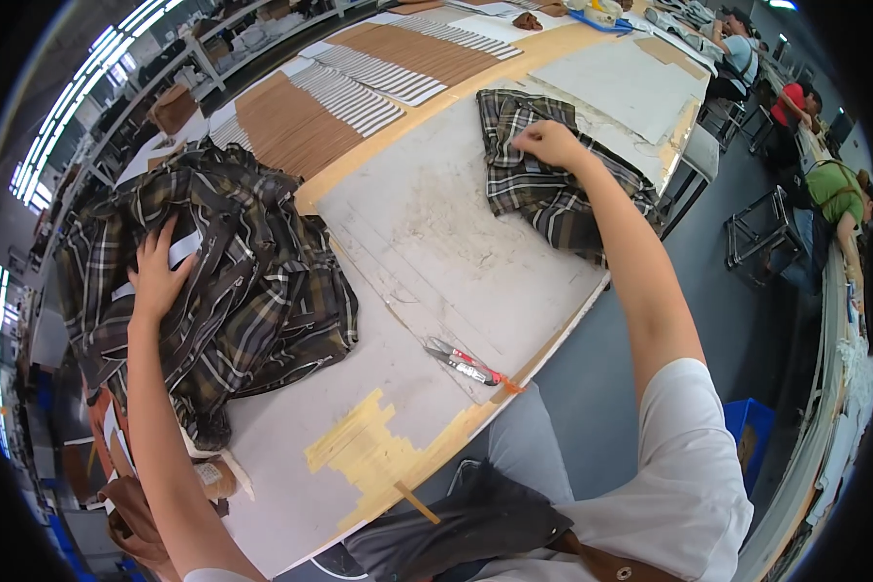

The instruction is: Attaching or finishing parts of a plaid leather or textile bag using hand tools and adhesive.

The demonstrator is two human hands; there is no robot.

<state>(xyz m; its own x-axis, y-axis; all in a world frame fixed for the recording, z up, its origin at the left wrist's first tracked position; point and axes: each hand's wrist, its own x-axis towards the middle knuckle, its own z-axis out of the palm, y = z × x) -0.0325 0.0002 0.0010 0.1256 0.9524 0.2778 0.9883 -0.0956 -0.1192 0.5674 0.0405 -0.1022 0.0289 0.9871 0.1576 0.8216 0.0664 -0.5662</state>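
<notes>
A large heap of dark plaid garments [291,320] lies on the left of the table, with zips and white labels showing among the folds. My left hand [162,272] rests on this heap beside a white label [184,249], its fingers spread. At the far right, a folded plaid garment [514,194] lies by the table's edge. Over it is my right hand [550,145], fingers curled together; whatever they may hold is hidden. A pair of thread snips [466,363] with red and black handles lies near the front edge, apart from both hands.
Rows of brown and white striped pieces [291,121] cover the table's far side. A blue tray [599,21] stands at the back. Yellow tape [369,446] patches the worn tabletop [427,233]. A stool [700,155] stands beyond the right edge; several people work farther right.
</notes>
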